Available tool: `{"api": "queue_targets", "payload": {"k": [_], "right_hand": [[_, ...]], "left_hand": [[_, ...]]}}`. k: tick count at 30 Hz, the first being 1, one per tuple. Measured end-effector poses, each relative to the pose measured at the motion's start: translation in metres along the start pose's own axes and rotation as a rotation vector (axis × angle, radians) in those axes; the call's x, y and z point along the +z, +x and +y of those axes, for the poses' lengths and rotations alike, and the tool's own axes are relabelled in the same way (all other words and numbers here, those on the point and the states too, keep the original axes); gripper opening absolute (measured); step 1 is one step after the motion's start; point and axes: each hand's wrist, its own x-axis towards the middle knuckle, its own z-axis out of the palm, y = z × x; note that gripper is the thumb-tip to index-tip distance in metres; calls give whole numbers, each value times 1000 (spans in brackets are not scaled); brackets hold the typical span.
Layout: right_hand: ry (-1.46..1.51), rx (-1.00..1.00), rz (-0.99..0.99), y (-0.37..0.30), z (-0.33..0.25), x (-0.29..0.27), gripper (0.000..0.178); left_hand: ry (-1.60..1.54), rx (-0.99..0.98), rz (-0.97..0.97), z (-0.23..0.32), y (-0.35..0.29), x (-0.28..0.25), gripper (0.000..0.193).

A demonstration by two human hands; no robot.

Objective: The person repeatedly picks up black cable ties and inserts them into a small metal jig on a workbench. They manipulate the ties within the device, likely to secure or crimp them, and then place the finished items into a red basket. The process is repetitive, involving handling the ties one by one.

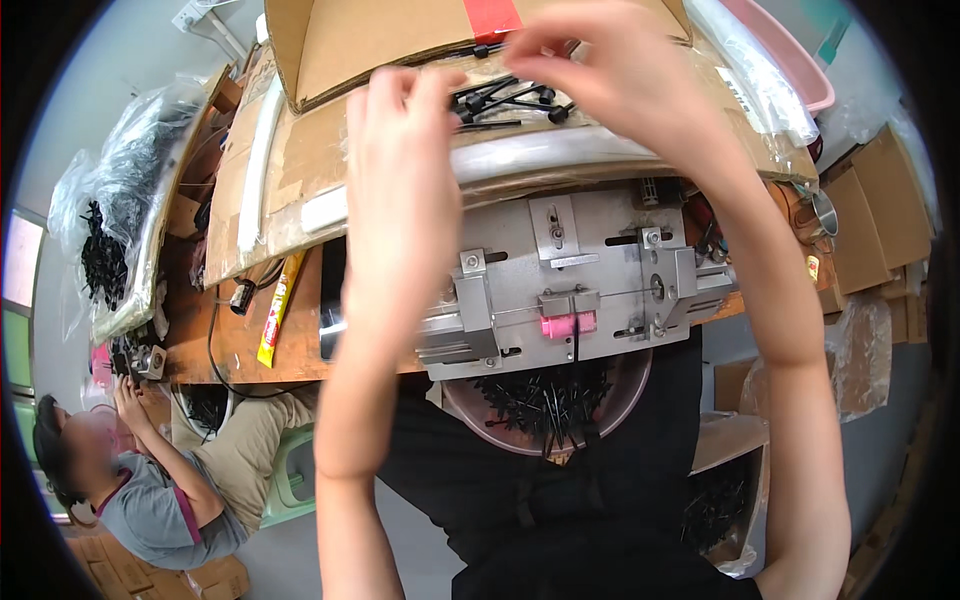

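Both my hands are raised over the cardboard-covered board, at a loose pile of black rod-like parts with thicker heads. My left hand is at the pile's left side, fingers bent and blurred, their tips partly hidden. My right hand reaches in from the right, its thumb and fingertips smeared by motion close to one black part. Nearer to me is a metal fixture with clamp blocks on both sides. At its front middle sits a pink piece, with a thin black rod standing out toward me.
A tub of black parts stands below the fixture, over my lap. An open cardboard box rises behind the pile. A yellow packet lies on the wooden table at left. Another person sits at far left, hands at a small device.
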Motion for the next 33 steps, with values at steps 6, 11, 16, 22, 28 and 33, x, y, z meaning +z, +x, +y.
{"api": "queue_targets", "payload": {"k": [6, 11, 16, 22, 28, 33], "right_hand": [[-140, 155, -305, 92, 26, 44, 7], [-445, -93, -233, 88, 47, 84, 10], [-408, 141, -309, 83, 33, 75, 11], [-348, 129, -292, 72, 30, 60, 10], [-3, 206, -262, 64, 24, 35, 10], [-375, 163, -287, 81, 30, 70, 10]], "left_hand": [[-142, -51, -102, -48, 26, -11, 20], [-116, -173, 1, -38, -12, -37, 21], [-99, -237, -10, -50, -36, -43, 24], [-192, -241, 0, -53, -34, -40, 23], [-162, -247, -7, -59, -41, -39, 24], [-239, -304, -22, -58, -40, -39, 24]]}}
